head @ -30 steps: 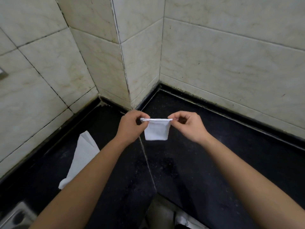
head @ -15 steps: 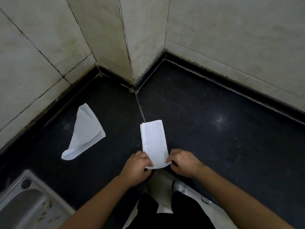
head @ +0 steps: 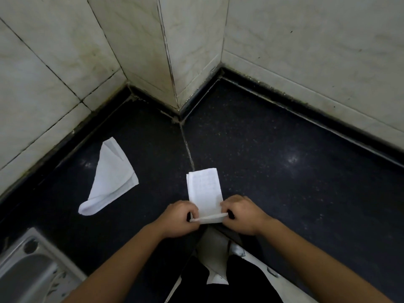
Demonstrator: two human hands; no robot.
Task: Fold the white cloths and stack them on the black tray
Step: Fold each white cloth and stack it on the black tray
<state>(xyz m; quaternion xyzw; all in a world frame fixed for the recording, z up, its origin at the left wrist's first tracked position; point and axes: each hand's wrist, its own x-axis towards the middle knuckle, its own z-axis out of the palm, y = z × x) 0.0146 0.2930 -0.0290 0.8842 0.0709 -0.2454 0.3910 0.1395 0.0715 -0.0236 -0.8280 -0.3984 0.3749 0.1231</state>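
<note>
At the near edge of the dark surface [head: 284,182], the white cloth [head: 205,189] lies as a narrow folded strip. The left hand [head: 182,218] and right hand [head: 242,215] each have their grip clamped on a near corner. The cloth looks light, soft and limp, so holding the corners taut should keep the layers aligned. A second cloth [head: 111,178] lies loosely folded toward the left edge.

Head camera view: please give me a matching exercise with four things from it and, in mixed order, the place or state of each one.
Things:
1 narrow folded cloth
2 loose cloth
3 steel sink
4 wall tiles

Places or states:
A in the bottom left corner
B pale, behind the black counter
C near end pinched by left hand and right hand
D lying untouched, left on the counter

Pairs: 1-C, 2-D, 3-A, 4-B
</note>
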